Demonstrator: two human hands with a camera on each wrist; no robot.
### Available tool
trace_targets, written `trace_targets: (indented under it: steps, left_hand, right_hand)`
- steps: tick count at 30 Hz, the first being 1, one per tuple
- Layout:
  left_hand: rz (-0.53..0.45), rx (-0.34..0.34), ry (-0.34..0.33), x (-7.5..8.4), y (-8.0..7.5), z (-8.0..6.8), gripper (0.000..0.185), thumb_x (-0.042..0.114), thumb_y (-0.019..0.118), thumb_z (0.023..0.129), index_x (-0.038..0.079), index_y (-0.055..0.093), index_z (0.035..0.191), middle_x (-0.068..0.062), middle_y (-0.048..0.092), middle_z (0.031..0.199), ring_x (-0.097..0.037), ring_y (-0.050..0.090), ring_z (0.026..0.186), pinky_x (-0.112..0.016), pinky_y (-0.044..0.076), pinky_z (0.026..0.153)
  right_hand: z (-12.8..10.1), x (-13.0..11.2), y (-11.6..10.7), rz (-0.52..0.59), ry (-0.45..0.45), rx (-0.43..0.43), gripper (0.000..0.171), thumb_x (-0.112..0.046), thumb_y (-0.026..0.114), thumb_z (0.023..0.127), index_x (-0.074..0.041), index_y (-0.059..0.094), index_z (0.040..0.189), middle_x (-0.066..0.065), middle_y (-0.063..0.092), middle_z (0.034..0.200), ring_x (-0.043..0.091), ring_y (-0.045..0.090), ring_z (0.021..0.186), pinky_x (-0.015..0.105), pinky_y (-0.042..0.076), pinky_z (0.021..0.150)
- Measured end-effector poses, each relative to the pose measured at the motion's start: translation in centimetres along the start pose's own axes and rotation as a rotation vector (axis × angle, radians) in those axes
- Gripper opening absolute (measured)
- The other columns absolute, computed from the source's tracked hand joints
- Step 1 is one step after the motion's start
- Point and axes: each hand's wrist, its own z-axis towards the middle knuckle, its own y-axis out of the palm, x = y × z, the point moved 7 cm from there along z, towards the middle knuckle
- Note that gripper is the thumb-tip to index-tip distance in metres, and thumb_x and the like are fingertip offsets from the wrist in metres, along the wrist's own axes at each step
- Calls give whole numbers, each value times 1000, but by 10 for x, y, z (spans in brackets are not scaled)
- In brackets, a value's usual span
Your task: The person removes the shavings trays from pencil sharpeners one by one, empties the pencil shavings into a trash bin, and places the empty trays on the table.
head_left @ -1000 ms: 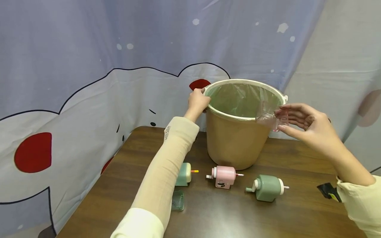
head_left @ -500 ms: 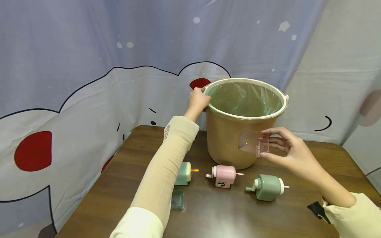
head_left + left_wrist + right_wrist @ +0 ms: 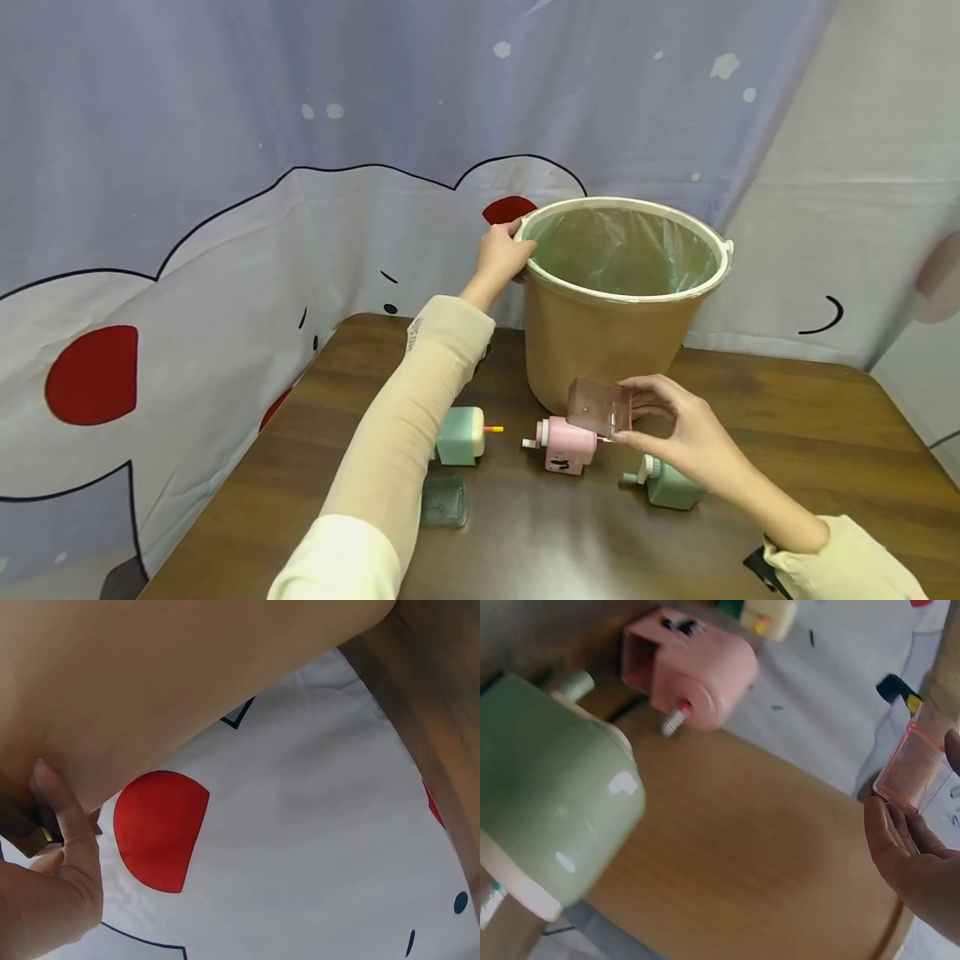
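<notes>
Item, nearest, lower left of the head view: a clear green tray [image 3: 443, 502] lying flat on the wooden table [image 3: 787, 433], partly behind my left sleeve.

Item, centre right: my right hand [image 3: 686, 433], thumb and fingertips pinching a clear pink tray [image 3: 597, 407] by its right end; the other fingers curl loosely behind it. The tray hangs just above the pink sharpener [image 3: 562, 443], tilted, not yet touching it as far as I can tell. The right wrist view shows the same tray [image 3: 913, 766] edge-on at its right side, my palm [image 3: 911, 859] under it.

Item, centre row on the table: mint sharpener [image 3: 459, 436] at left with an orange pencil tip sticking out, the pink one in the middle, a green sharpener [image 3: 670, 486] at right, half covered by my right hand.

Item, far centre: tan bin [image 3: 600, 350] with a green liner, standing at the table's back edge. My left hand [image 3: 501, 255] grips its left rim, fingers curled over the lip.

Item, farthest: printed curtain [image 3: 225, 250].

Handling note, my judgement: level the pink tray first, line its open end with the slot in the pink sharpener's body, keep the pinch light, and slide it straight so it does not jam or nudge the sharpener.
</notes>
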Motion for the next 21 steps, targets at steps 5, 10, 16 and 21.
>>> trace_targets:
  steps: [5, 10, 16, 21]
  left_hand:
    - [-45, -3, -2, -4, 0, 0, 56, 11, 56, 86, 15, 45, 141, -19, 62, 123, -10, 49, 34, -25, 49, 40]
    - [-51, -1, 0, -2, -1, -1, 56, 11, 56, 86, 14, 45, 140, -20, 60, 125, -9, 48, 33, -25, 49, 40]
    - [-38, 8, -9, 0, -3, -2, 55, 8, 57, 86, 12, 46, 140, -22, 59, 127, -9, 47, 33, -25, 49, 39]
    - [-8, 22, -15, 0, -6, -2, 53, 9, 58, 86, 12, 47, 139, -20, 58, 129, -10, 48, 35, -25, 49, 40]
  right_hand:
    - [-6, 4, 19, -21, -22, -28, 49, -3, 80, 70, 2, 58, 114, 11, 64, 103, 5, 63, 88, 22, 54, 79]
    - [-13, 10, 34, -58, -9, -50, 49, -6, 79, 71, 1, 58, 115, 10, 64, 105, 14, 66, 86, 28, 55, 79]
    - [-24, 25, 54, -68, 33, -88, 49, -9, 79, 72, 3, 58, 114, 11, 63, 106, 19, 67, 86, 29, 55, 76]
    - [-36, 36, 71, -104, 58, -111, 49, -13, 80, 72, 4, 59, 113, 10, 64, 104, 14, 66, 84, 27, 55, 73]
